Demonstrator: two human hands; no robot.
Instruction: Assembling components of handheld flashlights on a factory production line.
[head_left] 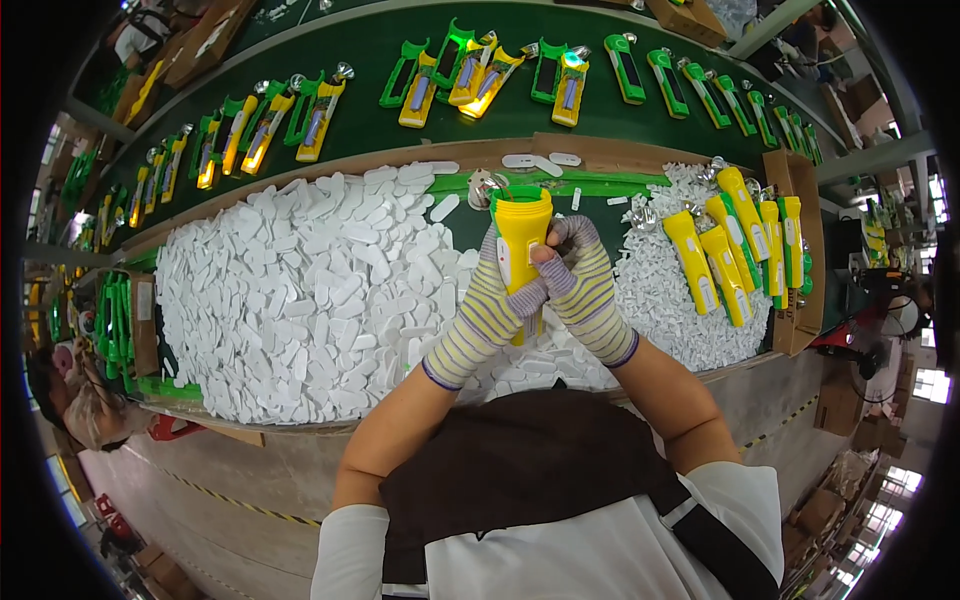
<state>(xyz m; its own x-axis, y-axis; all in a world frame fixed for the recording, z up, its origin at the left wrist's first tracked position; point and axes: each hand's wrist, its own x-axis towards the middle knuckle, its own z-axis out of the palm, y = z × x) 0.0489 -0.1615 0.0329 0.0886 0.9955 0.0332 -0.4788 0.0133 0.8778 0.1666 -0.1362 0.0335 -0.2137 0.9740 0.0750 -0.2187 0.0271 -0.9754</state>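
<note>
Yellow flashlight (522, 238) upright, green collar, white switch.

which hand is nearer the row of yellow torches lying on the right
Right. The right hand grips the held yellow torch on the side facing the row of yellow torches; the left hand is beyond it.

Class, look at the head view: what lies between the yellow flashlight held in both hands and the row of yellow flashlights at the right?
Small white plastic parts heaped on the green tabletop; the right hand also reaches across.
</note>
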